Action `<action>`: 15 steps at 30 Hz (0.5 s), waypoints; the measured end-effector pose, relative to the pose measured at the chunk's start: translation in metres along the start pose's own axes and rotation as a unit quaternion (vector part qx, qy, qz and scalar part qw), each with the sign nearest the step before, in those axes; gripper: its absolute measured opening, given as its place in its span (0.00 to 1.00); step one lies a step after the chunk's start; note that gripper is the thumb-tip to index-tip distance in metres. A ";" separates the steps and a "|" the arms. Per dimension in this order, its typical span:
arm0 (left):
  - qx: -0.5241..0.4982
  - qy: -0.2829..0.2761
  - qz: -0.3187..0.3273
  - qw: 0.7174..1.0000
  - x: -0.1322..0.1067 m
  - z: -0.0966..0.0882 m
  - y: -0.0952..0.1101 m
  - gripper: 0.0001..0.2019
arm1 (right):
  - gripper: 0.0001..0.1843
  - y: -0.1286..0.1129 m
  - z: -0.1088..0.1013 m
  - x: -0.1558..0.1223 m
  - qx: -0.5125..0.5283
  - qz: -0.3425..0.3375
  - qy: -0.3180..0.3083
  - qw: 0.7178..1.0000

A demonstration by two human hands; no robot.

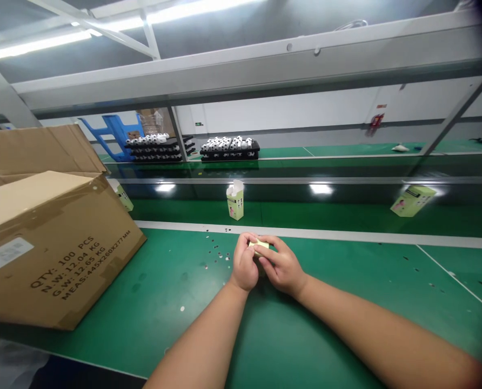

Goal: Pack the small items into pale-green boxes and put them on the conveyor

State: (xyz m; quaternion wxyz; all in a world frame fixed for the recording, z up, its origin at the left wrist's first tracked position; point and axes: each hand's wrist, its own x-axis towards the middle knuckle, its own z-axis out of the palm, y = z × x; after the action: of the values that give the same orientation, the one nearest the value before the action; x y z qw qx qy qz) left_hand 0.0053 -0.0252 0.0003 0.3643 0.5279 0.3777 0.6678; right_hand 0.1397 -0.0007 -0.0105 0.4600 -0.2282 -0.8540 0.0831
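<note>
Both of my hands meet at the middle of the green bench mat. Between them is a small pale green cardboard box, mostly covered by my fingers. My left hand grips it from the left and my right hand from the right. Just beyond the hands, a matching box with its white flap raised stands upright on the green belt. Another lies tilted further right. Many small dark and pale bits are scattered near my left hand.
A large open cardboard carton sits at the left, with a box partly hidden behind it. A white rail separates mat and belt. Black trays of black-and-white balls stand beyond, under a white overhead beam.
</note>
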 end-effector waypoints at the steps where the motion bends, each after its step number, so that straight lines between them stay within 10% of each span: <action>1: -0.002 0.001 0.000 1.000 0.000 0.000 0.000 0.05 | 0.25 -0.001 0.001 -0.002 -0.005 -0.006 0.001 1.000; 6: 0.004 -0.016 -0.010 1.000 0.002 -0.003 -0.012 0.12 | 0.24 0.015 -0.006 0.003 0.007 0.027 -0.030 0.999; 12: 0.064 0.016 -0.049 0.997 0.011 -0.002 -0.033 0.19 | 0.20 0.130 -0.060 0.037 -0.146 0.227 0.141 0.952; 15: 0.083 0.003 -0.059 0.995 0.012 0.000 -0.038 0.17 | 0.26 0.173 -0.085 0.039 -0.194 0.297 0.105 0.929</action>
State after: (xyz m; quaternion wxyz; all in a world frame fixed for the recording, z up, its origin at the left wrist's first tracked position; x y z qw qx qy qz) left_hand 0.0061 0.0018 -0.0282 0.3571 0.5312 0.4630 0.6131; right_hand 0.2457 0.1643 0.0051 0.4476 -0.5637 -0.6937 0.0241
